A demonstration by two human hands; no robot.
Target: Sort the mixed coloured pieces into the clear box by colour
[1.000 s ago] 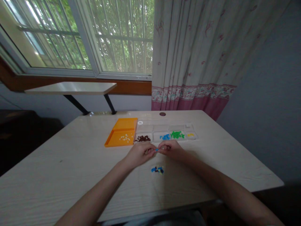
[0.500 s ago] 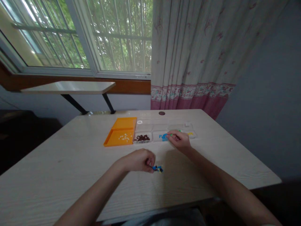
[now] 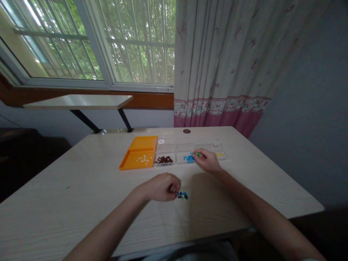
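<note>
My left hand [image 3: 164,187] is closed in a pinch on the left end of a small cluster of building pieces [image 3: 183,195], coloured blue, dark and pale yellow, low over the front of the table. Further away, my right hand [image 3: 208,160] reaches over the clear tray with its fingers pinched together. A thin blue bit [image 3: 192,153] and a bright green bit [image 3: 198,154] show at its fingertips; they are too small to name exactly. Just below and left of these fingertips lie loose blue pieces [image 3: 189,158] in a tray compartment.
Left of the blue pieces, brown pieces [image 3: 164,160] fill another clear compartment. An open orange case [image 3: 127,164] holds scattered white pieces [image 3: 144,158]. Yellow pieces [image 3: 219,155] lie right of my right hand. A raised shelf [image 3: 81,101] stands at the back left.
My right hand has lifted slightly from the blue pieces, and a thin blue bit and a green bit now show more clearly at its fingertips. The left hand has barely moved.
</note>
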